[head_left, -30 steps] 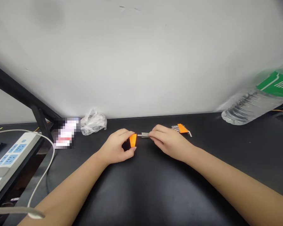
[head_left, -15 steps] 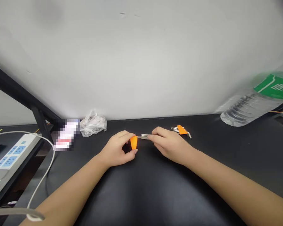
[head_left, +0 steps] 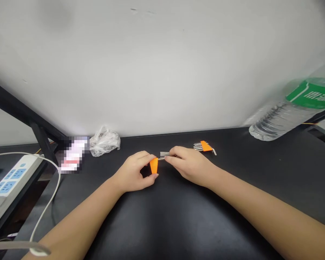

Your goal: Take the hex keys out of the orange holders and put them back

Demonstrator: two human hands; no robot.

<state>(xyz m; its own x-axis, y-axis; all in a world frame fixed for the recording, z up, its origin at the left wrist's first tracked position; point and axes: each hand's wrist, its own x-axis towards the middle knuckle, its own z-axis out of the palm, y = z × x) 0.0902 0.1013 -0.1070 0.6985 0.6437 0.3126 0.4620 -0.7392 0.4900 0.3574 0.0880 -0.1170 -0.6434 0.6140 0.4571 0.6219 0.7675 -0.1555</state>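
Observation:
My left hand (head_left: 134,176) pinches an orange plastic holder (head_left: 154,165) between thumb and fingers, resting on the black tabletop (head_left: 178,224). Several silver hex keys (head_left: 164,155) stick out of the holder to the right, and my right hand (head_left: 188,165) is closed on them, its fingertips close to the holder. A second orange holder with hex keys (head_left: 203,146) lies on the table behind my right hand, untouched.
A crumpled clear plastic bag (head_left: 104,141) lies by the white wall. A white power strip (head_left: 9,178) with a cable sits at the left beside a black frame. A clear water bottle with a green label (head_left: 292,110) lies at the right.
My right hand has slid a little left along the hex keys toward the holder. My left hand keeps its pinch on the orange holder.

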